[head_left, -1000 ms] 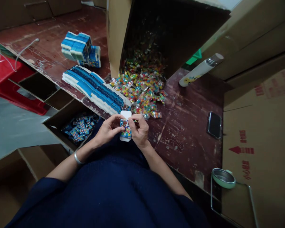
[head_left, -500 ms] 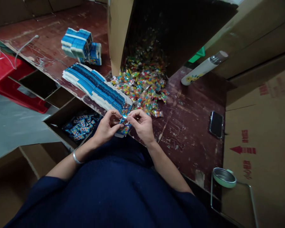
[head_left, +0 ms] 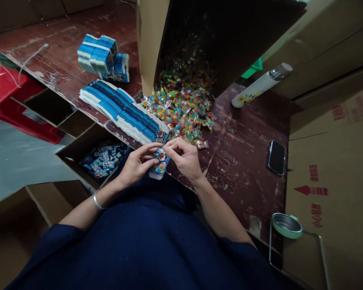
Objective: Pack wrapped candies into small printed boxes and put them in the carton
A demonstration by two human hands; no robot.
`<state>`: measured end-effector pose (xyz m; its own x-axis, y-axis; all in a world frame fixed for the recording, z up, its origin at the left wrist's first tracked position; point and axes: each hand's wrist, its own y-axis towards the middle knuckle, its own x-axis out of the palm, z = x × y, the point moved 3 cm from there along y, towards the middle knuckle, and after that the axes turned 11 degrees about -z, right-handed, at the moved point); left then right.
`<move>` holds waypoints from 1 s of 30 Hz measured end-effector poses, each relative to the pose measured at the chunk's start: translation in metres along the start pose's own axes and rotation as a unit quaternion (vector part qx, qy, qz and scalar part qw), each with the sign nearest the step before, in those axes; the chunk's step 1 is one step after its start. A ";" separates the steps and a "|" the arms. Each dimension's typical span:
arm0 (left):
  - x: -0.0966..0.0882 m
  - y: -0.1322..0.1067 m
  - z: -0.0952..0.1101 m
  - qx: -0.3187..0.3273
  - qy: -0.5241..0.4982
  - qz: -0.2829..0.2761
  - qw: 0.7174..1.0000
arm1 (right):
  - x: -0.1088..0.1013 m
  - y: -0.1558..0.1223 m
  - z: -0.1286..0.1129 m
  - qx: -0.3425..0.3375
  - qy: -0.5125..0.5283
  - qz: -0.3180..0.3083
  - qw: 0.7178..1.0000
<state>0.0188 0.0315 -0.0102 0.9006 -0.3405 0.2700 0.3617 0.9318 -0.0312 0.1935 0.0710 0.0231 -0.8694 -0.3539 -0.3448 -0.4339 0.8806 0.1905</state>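
Observation:
Between my hands is a small printed candy box (head_left: 160, 163), blue with colourful pictures, with a pale flap at its lower end. My left hand (head_left: 138, 163) grips its left side, thumb across the front. At its upper end, my right hand (head_left: 184, 158) pinches the edge with thumb and forefinger; the fingers partly hide that end. Just beyond lies a long row of flat blue-and-white box blanks (head_left: 121, 108), stacked and fanned along the table edge. Wrapped colourful candies (head_left: 184, 110) are heaped right of the row, spilling from a large tipped carton (head_left: 148, 48).
Bundled box blanks (head_left: 98, 52) sit farther back. An open carton below the edge holds finished-looking small boxes (head_left: 104, 161). To the right are a white flask (head_left: 260, 86), a phone (head_left: 276, 157) and a cup holder (head_left: 286, 226). A red stool (head_left: 18, 96) stands left.
The candy box has tilted so its printed front shows more. My right hand has shifted slightly right and down, and my left fingers lie straighter along the box's top.

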 end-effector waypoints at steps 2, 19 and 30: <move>0.002 -0.001 -0.002 -0.004 -0.012 0.007 1.000 | 0.001 -0.004 -0.003 -0.028 -0.030 -0.021 0.999; -0.047 -0.005 0.003 -0.115 0.258 -0.386 0.878 | -0.027 -0.041 0.058 0.041 -0.400 -0.035 0.915; -0.018 0.009 -0.013 -0.118 0.071 -0.163 0.977 | -0.020 -0.036 0.002 0.018 -0.105 0.191 0.976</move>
<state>0.0091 0.0446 -0.0274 0.7464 -0.6443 0.1666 0.6654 0.7213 -0.1921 0.2272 0.0474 0.0213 -0.8968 0.0713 -0.4367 -0.0760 0.9474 0.3108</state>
